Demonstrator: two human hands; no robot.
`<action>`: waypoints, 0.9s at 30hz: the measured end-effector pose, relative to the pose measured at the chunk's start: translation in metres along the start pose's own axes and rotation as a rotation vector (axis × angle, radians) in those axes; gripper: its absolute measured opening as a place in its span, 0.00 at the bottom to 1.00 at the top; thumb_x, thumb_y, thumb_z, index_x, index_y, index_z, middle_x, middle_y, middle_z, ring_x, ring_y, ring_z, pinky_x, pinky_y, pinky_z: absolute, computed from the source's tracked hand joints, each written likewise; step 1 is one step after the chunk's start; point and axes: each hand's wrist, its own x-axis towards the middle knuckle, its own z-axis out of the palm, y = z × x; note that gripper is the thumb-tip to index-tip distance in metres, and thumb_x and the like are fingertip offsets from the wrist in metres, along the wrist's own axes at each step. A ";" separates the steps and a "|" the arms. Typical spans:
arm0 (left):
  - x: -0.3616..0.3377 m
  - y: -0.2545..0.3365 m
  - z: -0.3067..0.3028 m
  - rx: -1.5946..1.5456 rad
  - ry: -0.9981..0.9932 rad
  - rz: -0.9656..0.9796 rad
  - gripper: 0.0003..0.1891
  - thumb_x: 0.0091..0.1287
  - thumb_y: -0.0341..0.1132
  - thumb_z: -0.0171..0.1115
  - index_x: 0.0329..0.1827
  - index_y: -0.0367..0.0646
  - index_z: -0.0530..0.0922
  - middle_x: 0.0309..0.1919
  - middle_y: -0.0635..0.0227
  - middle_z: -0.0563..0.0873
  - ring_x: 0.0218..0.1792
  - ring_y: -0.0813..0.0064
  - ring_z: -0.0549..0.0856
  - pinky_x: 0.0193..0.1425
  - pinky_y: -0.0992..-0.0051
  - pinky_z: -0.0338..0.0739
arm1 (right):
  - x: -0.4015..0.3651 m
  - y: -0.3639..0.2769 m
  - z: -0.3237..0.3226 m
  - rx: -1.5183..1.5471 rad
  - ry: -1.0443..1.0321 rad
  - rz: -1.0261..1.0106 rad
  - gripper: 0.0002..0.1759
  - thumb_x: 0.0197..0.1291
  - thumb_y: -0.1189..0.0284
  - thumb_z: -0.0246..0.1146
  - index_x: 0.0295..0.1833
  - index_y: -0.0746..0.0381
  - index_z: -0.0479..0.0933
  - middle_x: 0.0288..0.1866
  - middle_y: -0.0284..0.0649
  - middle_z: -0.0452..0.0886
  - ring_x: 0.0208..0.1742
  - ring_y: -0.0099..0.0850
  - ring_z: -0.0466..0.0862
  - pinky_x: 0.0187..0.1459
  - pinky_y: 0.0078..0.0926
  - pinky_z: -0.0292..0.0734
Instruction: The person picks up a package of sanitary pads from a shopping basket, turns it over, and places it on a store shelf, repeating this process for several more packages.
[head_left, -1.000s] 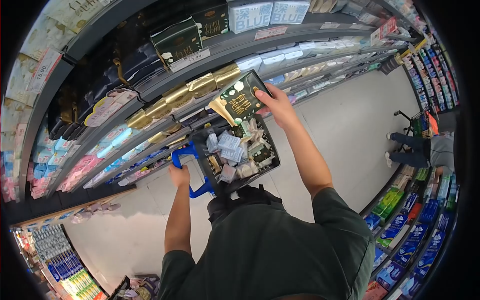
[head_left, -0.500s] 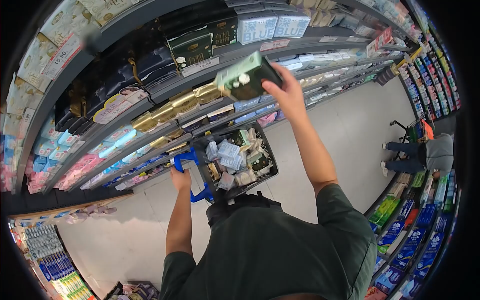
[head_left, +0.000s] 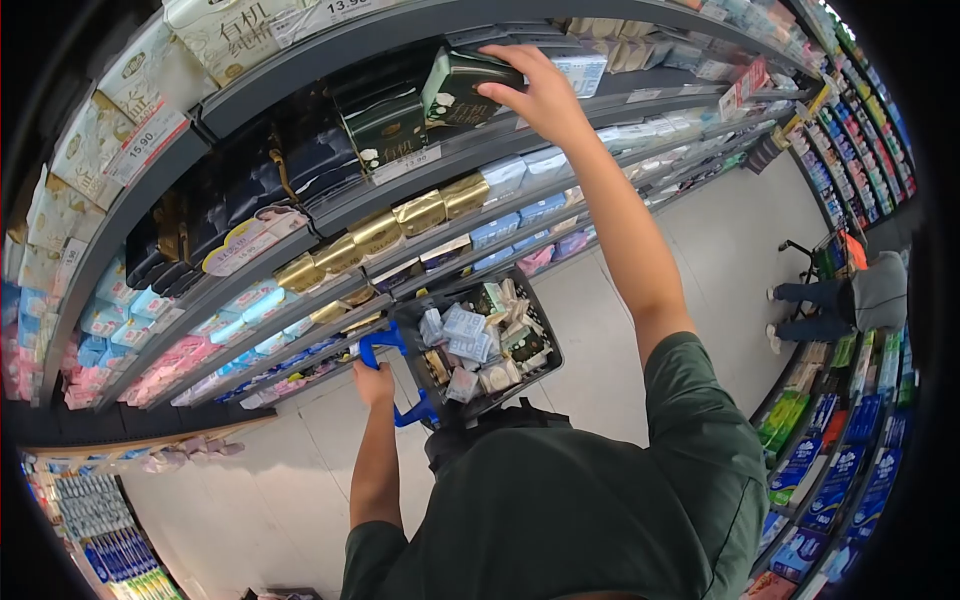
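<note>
Up from above the basket, the right hand [head_left: 540, 95] has carried the dark green carton [head_left: 455, 88] to the upper shelf [head_left: 470, 148], and the head has tipped back to follow it. The carton now sits tilted at the shelf's front edge, just right of a matching carton [head_left: 385, 128] that stands above the price tag [head_left: 405, 163]. The fingers wrap over its near end in a firm grasp.

To seat it well, I judge the carton wants levelling first, then a straight push back until its face lines up with its neighbour. The grip should ease only once the base lies flat, since a tilted carton at the front edge could tip down towards the basket.

Below, the black basket [head_left: 548, 345] is heaped nearly to its rim with small wrapped packets [head_left: 465, 322], pale blue and cream, lying loose at all angles. The left hand [head_left: 375, 383] is closed round the blue handle [head_left: 372, 345] at the basket's near end.
</note>
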 end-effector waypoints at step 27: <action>0.007 -0.006 0.006 0.006 -0.025 0.006 0.23 0.54 0.35 0.64 0.52 0.37 0.71 0.48 0.48 0.79 0.49 0.45 0.79 0.53 0.53 0.74 | -0.023 0.015 0.046 -0.195 0.036 -0.157 0.31 0.52 0.67 0.72 0.63 0.48 0.73 0.66 0.38 0.68 0.62 0.42 0.74 0.56 0.37 0.77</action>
